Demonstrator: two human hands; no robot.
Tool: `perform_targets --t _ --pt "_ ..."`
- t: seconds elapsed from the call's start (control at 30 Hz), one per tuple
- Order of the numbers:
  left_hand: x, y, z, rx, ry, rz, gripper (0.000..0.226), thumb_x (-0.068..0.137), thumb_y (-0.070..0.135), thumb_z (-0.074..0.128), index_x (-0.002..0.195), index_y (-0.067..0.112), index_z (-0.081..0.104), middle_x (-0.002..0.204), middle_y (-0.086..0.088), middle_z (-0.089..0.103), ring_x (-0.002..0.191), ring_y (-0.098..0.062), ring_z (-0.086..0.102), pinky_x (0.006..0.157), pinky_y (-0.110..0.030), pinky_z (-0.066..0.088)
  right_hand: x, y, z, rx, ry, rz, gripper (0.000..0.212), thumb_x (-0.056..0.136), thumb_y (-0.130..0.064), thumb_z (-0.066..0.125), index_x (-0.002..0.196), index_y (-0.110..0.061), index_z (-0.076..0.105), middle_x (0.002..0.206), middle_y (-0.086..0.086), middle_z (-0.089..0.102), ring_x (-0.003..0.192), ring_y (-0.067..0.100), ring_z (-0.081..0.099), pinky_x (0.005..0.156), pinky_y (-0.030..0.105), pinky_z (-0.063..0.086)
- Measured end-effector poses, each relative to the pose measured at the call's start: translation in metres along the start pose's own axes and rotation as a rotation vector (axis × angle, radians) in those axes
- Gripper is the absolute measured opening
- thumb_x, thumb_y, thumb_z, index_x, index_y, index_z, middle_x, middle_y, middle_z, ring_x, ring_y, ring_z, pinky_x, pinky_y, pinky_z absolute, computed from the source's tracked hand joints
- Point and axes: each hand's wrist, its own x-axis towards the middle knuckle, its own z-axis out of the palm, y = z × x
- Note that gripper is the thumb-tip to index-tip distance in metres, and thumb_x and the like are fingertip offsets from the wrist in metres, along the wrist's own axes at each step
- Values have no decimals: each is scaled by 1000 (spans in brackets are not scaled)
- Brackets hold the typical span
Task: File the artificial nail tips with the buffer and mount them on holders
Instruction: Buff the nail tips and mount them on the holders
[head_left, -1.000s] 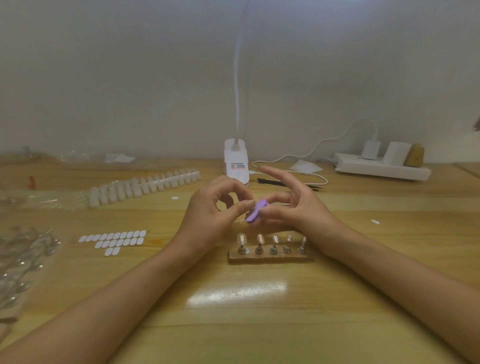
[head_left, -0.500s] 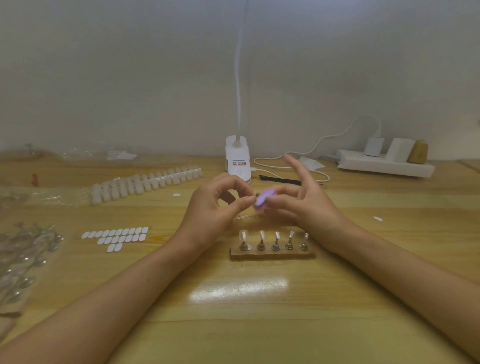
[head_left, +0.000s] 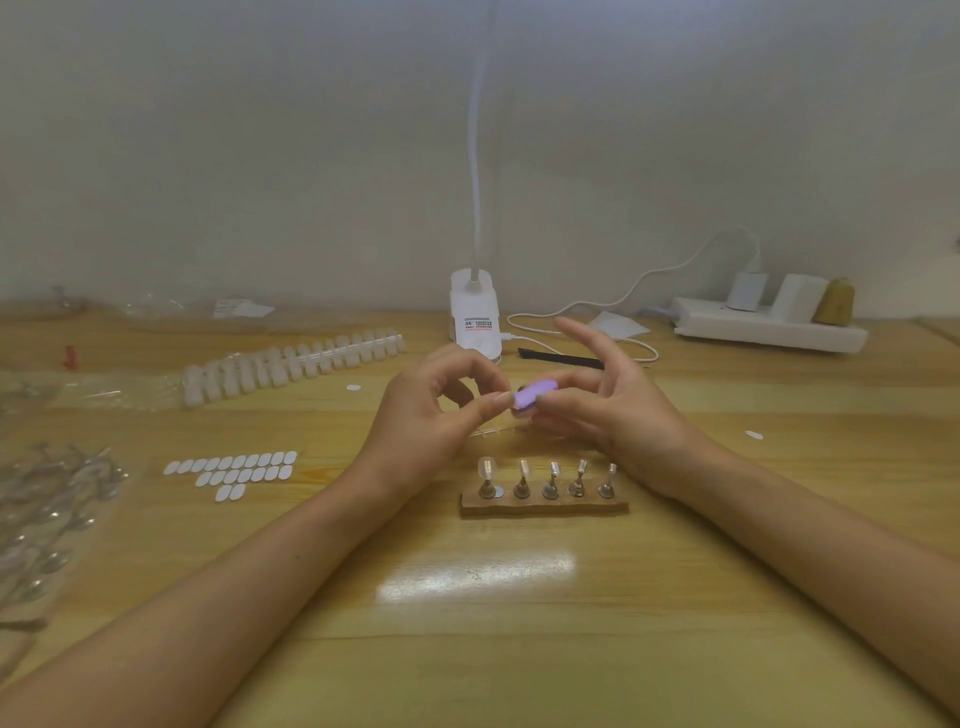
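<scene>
Over wooden table (head_left: 467, 649), right hand (head_left: 613, 410) pinches purple buffer (head_left: 534, 393); left hand (head_left: 421, 415) curls fingertips (head_left: 500, 400) against it, contents indiscernible.

Two bare forearms come in from the lower corners and converge at mid-frame. The left grip (head_left: 426, 415) is curled, its thumb and forefinger tips meeting in a pinch; what lies between them is too small to tell. The right grip (head_left: 618, 410) faces it, with its thumb and bent fingers pinching a purple buffer (head_left: 535, 394) that touches the left thumb tip. The right forefinger sticks up straight, clear of the others. Both wrists are slightly bent inward.
</scene>
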Motion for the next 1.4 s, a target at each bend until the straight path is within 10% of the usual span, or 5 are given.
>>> perform_targets --t 1.4 --pt "0 -2 -1 -24 -20 -6 9 89 15 71 81 18 67 90 5 65 76 -3 58 72 -12 44 -3 -2 1 55 58 -35 83 77 -18 76 149 -29 36 99 14 75 90 28 75 67 29 60"
